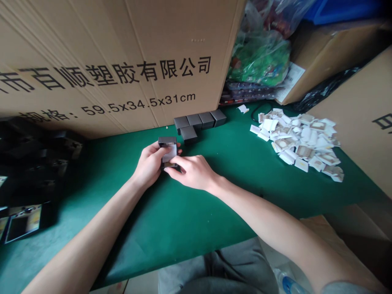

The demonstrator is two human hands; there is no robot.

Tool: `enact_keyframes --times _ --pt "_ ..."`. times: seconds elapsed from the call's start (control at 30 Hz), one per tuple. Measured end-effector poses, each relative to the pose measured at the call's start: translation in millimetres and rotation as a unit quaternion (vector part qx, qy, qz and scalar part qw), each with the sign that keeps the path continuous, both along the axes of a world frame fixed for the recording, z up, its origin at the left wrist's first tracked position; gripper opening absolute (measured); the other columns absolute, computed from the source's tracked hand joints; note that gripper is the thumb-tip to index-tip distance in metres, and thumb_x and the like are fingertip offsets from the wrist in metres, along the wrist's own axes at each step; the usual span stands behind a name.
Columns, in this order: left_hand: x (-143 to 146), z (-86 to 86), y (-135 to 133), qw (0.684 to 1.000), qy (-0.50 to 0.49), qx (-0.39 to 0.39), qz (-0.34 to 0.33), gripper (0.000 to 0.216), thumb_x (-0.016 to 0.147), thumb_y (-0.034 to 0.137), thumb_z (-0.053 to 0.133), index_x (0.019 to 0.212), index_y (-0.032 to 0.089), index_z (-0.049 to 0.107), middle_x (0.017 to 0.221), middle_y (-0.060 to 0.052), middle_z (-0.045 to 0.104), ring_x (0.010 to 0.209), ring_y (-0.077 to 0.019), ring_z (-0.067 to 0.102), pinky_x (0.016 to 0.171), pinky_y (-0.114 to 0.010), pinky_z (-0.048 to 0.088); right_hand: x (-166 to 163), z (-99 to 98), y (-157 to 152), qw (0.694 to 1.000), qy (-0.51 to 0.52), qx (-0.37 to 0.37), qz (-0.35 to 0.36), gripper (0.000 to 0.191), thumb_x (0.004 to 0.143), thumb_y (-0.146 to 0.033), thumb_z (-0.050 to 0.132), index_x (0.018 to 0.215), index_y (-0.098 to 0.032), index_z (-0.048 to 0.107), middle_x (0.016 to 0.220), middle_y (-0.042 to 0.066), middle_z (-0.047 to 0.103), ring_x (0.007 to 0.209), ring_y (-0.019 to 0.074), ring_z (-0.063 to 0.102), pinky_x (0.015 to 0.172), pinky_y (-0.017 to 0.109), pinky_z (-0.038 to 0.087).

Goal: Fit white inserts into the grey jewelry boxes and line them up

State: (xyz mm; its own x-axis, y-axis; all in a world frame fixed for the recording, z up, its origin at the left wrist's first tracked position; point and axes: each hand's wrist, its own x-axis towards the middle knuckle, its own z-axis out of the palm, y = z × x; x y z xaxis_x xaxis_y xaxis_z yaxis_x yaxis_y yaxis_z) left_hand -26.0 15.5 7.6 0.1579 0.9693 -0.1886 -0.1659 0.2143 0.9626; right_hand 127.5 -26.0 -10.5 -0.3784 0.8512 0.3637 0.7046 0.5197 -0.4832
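Box [167, 140], black and open-faced, sits gripped in left hand [149, 164], thumb over white insert [171, 155]; right hand [196, 171] at lower edge, hold unclear, best kept light.

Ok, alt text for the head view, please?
A left hand holds a dark box with a white insert, right hand at its near end, over a green tabletop. Five dark boxes stand beyond; white pieces lie heaped rightward.

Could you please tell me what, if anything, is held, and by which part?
A dark box: left hand around its sides, right hand at its lower end.
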Motion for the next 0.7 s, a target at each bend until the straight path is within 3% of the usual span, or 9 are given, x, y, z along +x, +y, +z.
enact_keyframes --times 0.4,0.7 --pt "-0.9 -3.4 1.2 1.000 0.002 0.012 0.005 0.026 0.074 0.030 0.081 0.096 0.017 0.076 0.103 -0.009 0.076 0.086 -0.0228 0.073 0.073 -0.033 0.061 -1.7 1.0 -1.0 0.999 -0.023 0.017 -0.035 0.033 0.101 -0.048 0.054 0.107 -0.022 0.074 0.091 0.000 0.080 0.076 0.0150 0.073 0.062 0.027 0.039" --pt "-1.1 -7.7 1.9 0.997 0.034 0.071 0.016 0.018 0.077 0.024 0.077 0.094 0.018 0.078 0.090 -0.006 0.075 0.088 -0.0196 0.072 0.078 -0.028 0.055 -2.6 6.5 -2.6 0.993 -0.116 -0.017 -0.035 0.040 0.105 -0.049 0.049 0.103 -0.019 0.076 0.095 0.005 0.079 0.082 0.0194 0.074 0.062 0.029 0.036"
